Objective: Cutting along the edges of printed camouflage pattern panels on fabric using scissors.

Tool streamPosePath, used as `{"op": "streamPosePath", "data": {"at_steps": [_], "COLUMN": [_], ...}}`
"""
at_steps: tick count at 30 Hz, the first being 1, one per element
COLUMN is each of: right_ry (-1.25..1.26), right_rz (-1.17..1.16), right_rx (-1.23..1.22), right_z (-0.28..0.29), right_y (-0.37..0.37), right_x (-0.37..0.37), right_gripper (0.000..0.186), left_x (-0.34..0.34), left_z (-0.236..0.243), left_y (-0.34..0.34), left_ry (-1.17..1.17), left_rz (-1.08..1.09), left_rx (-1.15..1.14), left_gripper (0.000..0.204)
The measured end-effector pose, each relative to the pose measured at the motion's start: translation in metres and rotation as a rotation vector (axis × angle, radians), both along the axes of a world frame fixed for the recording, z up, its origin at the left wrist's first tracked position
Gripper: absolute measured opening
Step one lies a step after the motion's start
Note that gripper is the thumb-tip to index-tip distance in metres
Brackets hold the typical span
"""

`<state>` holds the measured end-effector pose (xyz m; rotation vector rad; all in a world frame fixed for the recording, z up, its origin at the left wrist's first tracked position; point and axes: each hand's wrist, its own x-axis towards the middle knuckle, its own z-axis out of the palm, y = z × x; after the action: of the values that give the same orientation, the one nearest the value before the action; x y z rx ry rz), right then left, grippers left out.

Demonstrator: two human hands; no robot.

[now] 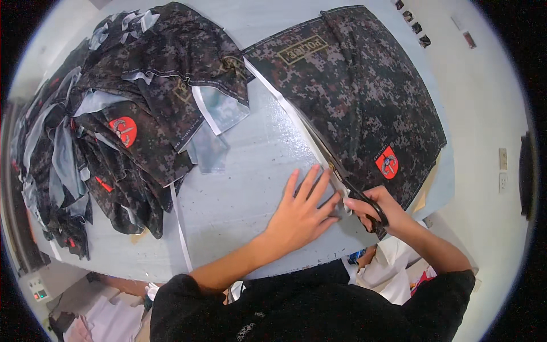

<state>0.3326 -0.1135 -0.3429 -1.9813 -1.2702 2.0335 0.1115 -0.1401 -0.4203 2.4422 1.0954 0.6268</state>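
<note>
The pale blue-grey table (pixel 228 228) supports a crumpled heap of camouflage fabric (pixel 151 117) at left and a flat-laid camouflage panel (pixel 348 97) at right.

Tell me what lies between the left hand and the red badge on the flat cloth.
The head view shows white edging, black scissors and patterned cloth between them.

Head view: looked steeply down from above the surface's (pixel 228 199) near edge, facing its far edge.
Black shirt (pixel 319 308): showed lowest, nearest the lens.
Surface: spread beneath at close range, left and right edges both taken in.
Fisheye rim: bent straight lines, left corners black.
</note>
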Motion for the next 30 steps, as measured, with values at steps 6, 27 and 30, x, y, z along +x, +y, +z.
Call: {"op": "streamPosePath", "data": {"at_steps": [6,27,30], "right_ry": [0.084,0.046,0.057], "right_rz": [-0.118,-0.072,-0.078], "right_rx": [0.0,0.083,0.082], "right_z": [0.003,0.003,0.004], "right_y": [0.01,0.083,0.089], "right_x": [-0.018,-0.058,-0.065], "right_gripper": [0.041,0.044,0.045], "left_x": [-0.006,-0.017,-0.02], "left_z": [0.003,0.008,0.009], "left_y": [0.0,0.001,0.002], "left_ry": [0.003,0.015,0.014], "left_rz": [-0.008,-0.01,-0.016], "left_rx": [0.017,-0.007,-0.009], "left_gripper": [0.05,0.051,0.051]}}
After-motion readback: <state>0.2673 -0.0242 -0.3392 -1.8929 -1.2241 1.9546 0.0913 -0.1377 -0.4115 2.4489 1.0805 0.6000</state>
